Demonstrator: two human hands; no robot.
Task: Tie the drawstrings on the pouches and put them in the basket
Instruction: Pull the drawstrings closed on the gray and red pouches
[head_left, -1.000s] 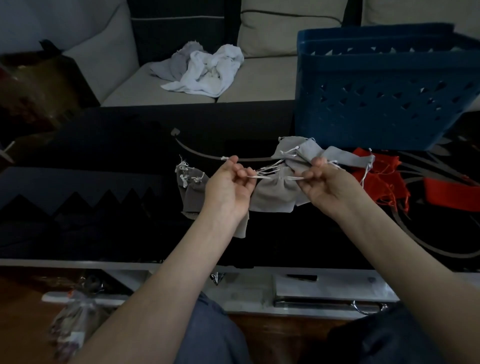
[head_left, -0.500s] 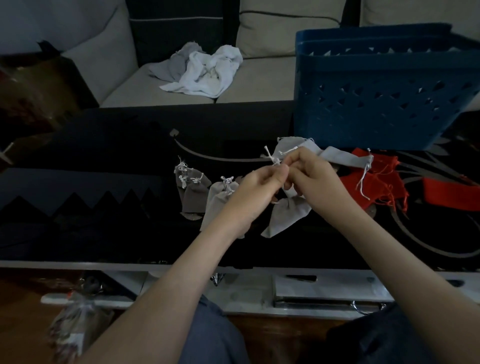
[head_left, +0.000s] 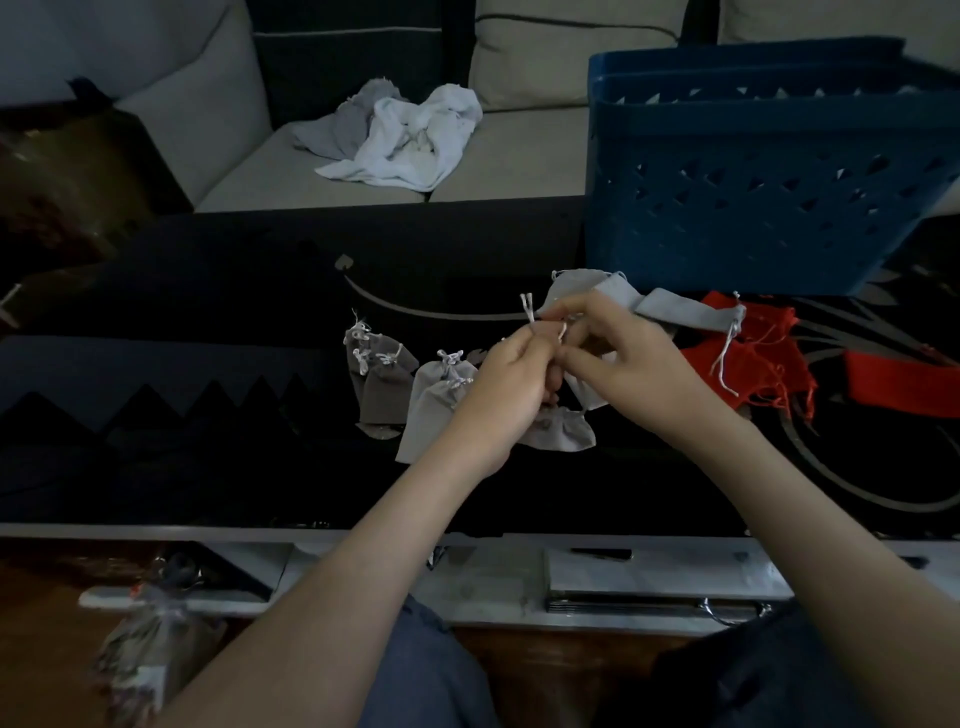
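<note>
Head view: a glossy black tabletop (head_left: 218, 467) is seen from above in dim light.
Left hand (head_left: 506, 400): white drawstrings (head_left: 528, 307) are pinched between its fingertips.
Right hand (head_left: 636, 374): the same cords are pinched from the other side, and it is held close against the left hand.
Held pouch (head_left: 563, 434): a grey one is hung below the two hands; whether the tabletop is touched cannot be told.
Tied grey pouches (head_left: 387, 387): laid in a cluster left of the hands.
Loose grey pouches (head_left: 597, 291): laid behind the hands, beside red pouches (head_left: 748, 369).
Blue basket (head_left: 769, 182): stood at the far right of the tabletop.
Sofa (head_left: 519, 171): a crumpled white cloth (head_left: 415, 140) is laid on it.
</note>
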